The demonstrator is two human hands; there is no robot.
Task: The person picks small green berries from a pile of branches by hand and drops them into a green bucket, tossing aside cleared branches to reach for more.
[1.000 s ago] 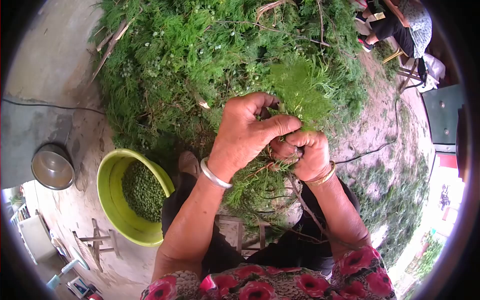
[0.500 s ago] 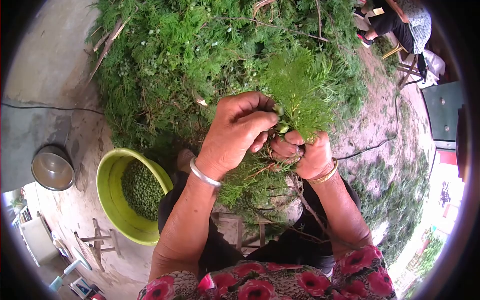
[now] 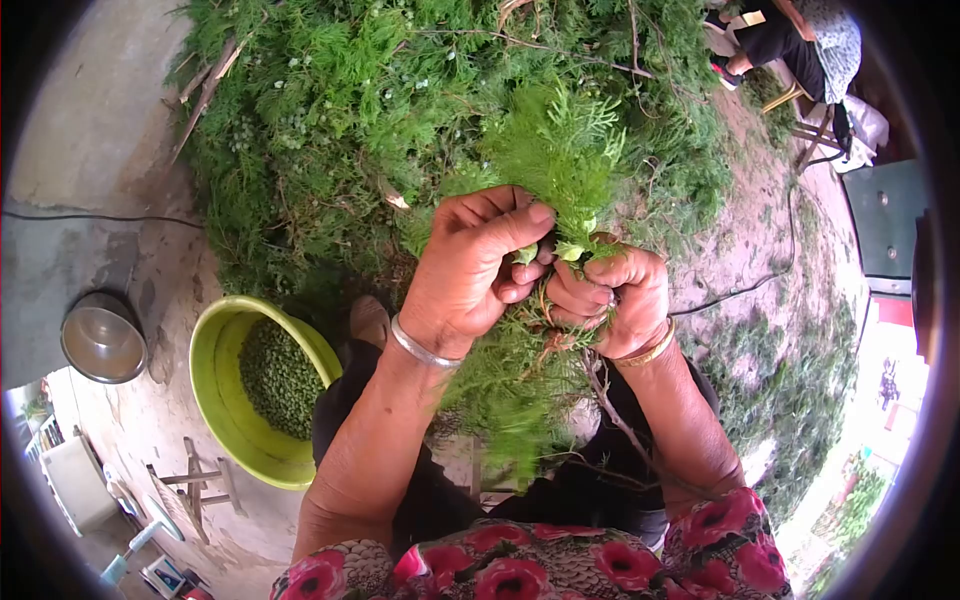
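My left hand (image 3: 452, 275), a silver bangle at its wrist, is closed in a pinch, with a small green cone (image 3: 525, 254) between thumb and fingers. Close beside it, my right hand (image 3: 632, 290) is wrapped round a leafy conifer branch (image 3: 562, 165). More pale green cones (image 3: 569, 250) show on the branch between the hands. The branch's feathery tip points up over the pile, while its woody stem (image 3: 622, 420) runs down by my right forearm. Below the hands the lower foliage is smeared by motion.
A large heap of cut conifer branches (image 3: 330, 130) lies ahead. To the left stand a yellow-green tub (image 3: 208, 400) with many green cones (image 3: 278, 375), a metal bowl (image 3: 104, 338) and a small wooden stool (image 3: 195, 478). Another person (image 3: 790, 55) sits at upper right. A dark cable (image 3: 745, 295) crosses the ground.
The branch tip has swung a little to the left. My left thumb and fingers have moved slightly left and now pinch a cone just away from the stem. My right hand keeps its grip.
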